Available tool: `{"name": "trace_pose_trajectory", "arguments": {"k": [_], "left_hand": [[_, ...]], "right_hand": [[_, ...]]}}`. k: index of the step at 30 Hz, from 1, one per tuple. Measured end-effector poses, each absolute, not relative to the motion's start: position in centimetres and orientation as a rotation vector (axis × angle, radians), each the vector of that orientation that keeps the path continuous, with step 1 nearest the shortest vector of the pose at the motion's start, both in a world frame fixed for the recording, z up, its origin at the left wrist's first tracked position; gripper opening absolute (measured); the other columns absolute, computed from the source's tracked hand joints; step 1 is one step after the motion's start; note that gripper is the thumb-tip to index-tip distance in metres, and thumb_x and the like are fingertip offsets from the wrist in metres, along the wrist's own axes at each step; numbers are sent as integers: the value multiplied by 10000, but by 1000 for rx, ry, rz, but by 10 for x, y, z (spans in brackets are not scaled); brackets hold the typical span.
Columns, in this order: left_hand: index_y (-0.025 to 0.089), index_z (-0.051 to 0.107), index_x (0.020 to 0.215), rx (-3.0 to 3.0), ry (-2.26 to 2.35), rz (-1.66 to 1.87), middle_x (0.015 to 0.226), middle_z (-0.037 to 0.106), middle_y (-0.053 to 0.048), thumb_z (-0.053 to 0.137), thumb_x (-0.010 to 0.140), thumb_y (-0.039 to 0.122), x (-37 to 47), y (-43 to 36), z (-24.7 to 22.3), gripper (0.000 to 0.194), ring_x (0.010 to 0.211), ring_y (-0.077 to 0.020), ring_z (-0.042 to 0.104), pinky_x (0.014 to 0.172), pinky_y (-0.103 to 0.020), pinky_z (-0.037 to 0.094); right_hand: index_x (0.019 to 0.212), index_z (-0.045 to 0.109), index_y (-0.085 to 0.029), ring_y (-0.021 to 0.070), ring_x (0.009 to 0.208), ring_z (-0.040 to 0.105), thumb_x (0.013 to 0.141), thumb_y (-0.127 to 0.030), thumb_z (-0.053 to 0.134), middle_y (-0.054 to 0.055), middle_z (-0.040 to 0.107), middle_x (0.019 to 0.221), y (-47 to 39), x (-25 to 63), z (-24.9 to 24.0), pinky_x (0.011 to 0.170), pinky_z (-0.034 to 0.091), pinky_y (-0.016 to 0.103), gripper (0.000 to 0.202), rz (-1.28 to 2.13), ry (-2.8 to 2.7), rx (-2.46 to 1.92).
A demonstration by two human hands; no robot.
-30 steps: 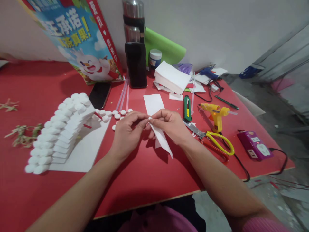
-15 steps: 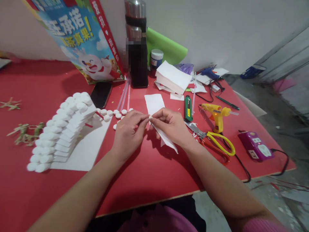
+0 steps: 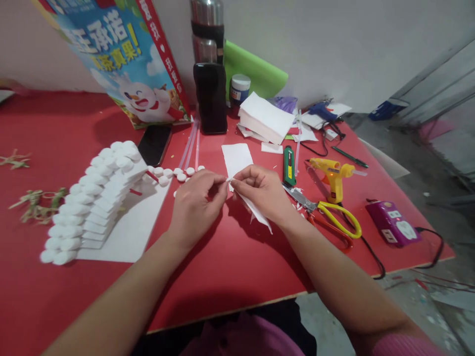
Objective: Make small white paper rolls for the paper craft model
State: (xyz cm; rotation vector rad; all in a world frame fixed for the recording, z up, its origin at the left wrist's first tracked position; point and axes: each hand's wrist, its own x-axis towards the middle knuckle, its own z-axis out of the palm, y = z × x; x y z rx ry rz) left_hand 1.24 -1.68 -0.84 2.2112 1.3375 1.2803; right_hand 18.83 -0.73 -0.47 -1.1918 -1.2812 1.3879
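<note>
Two bare hands meet above the red tabletop (image 3: 237, 277). The right hand (image 3: 263, 193) is nearly closed, thumb and index finger pinching a white paper strip (image 3: 256, 215) whose loose end slants out beneath the palm. The left hand (image 3: 196, 207) is half curled, its thumb and index fingertips drawn close at the strip's upper end; whether they grip it, I cannot tell. Just beyond the fingertips lies a white paper piece (image 3: 237, 154). Just past the left hand sit small white discs (image 3: 181, 177). Near the right hand, on its right, are scissors (image 3: 308, 202) and a green cutter (image 3: 288, 165); farther right, a yellow glue gun (image 3: 334, 175) and a purple box (image 3: 393, 225). Left of the left hand, a stepped white structure (image 3: 85, 198) rests partly on a white sheet (image 3: 135, 232). Well beyond both hands, a phone stands upright (image 3: 211, 99) before a flask (image 3: 207, 12), near a printed bag (image 3: 148, 99).
</note>
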Motion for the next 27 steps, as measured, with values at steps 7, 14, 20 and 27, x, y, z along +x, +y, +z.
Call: {"name": "trace_pose_trajectory", "arguments": {"k": [7,14,20,27], "left_hand": [[178,690,845,2077,1344,1341,780,710,-17,665,961,176,18,-18,-13,119,698,-153,630,674,-293,485],[151,709,947,2465,1151,1416,903,754,-99,602,1002,122,13,-13,-17,124,862,-206,698,792,-329,552],[147,749,1010,2460,1065,1451,983,777,-115,627,979,91,8,-12,-15,138,924,-210,728,852,-333,586],[187,773,949,2123,1036,1423,932,777,-54,687,946,106,11,-12,-11,118,883,-175,724,809,-296,568]], "right_hand": [[766,671,-188,101,582,484,846,-264,728,-40,612,627,-12,185,-6,557,362,251,124,1042,-1494,-1283],[803,681,-185,130,536,603,818,-394,829,-6,692,616,-13,187,-1,529,438,264,257,1400,-1262,-1187],[839,718,-165,136,560,644,764,-491,903,39,761,681,-14,188,3,535,463,267,381,1502,-1190,-1076],[832,694,-173,86,440,519,799,-452,866,8,730,608,-15,188,4,449,347,234,330,1436,-1212,-1132]]}}
